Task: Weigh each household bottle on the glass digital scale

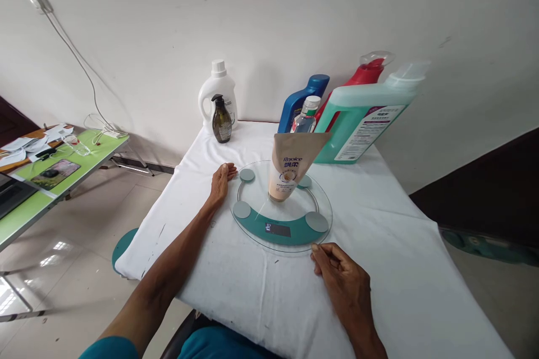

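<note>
A round glass bathroom scale (256, 229) with a green front band and a small dark display lies on the white-clothed table. On its glass stands a beige Rejoice tube (290, 165), cap down and flat end up. My left hand (220, 182) rests at the scale's left edge, its fingers stretched loosely toward the rim and holding nothing. At the front right edge, my right hand (343, 277) is closed, with thumb and index finger pinching the glass rim. Its other fingers are curled under and partly hidden.
Behind the scale stand a white jug (219, 90), a dark pump bottle (222, 120), a blue bottle (301, 102), a clear bottle (306, 118), a red bottle (364, 74) and a large green jug (357, 123). A green desk (90, 148) with papers is at left.
</note>
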{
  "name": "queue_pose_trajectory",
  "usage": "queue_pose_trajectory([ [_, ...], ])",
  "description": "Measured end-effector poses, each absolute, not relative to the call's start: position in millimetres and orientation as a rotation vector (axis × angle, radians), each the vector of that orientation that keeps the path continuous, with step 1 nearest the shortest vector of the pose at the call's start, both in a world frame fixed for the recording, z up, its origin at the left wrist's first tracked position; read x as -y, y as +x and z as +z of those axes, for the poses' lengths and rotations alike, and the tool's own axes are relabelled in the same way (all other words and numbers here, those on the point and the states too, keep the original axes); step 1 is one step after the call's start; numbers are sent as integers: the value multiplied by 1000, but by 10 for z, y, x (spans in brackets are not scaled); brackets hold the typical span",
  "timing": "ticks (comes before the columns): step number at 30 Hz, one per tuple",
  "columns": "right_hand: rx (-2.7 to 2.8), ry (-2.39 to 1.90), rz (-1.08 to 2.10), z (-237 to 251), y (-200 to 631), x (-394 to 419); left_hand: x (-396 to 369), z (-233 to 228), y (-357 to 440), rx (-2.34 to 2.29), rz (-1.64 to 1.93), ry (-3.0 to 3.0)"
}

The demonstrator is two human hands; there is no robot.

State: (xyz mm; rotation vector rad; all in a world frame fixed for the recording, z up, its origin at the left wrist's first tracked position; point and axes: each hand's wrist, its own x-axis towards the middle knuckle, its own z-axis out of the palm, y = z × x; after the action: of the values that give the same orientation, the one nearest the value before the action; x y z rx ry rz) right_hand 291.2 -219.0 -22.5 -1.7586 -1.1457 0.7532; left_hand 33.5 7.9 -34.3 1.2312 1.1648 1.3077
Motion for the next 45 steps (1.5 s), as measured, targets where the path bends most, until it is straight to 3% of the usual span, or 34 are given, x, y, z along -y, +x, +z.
queue_pose_trajectory([
  [45,1134,-1767,770,-226,2922,2186,-80,-345,339,-1188,1312,1250],
])
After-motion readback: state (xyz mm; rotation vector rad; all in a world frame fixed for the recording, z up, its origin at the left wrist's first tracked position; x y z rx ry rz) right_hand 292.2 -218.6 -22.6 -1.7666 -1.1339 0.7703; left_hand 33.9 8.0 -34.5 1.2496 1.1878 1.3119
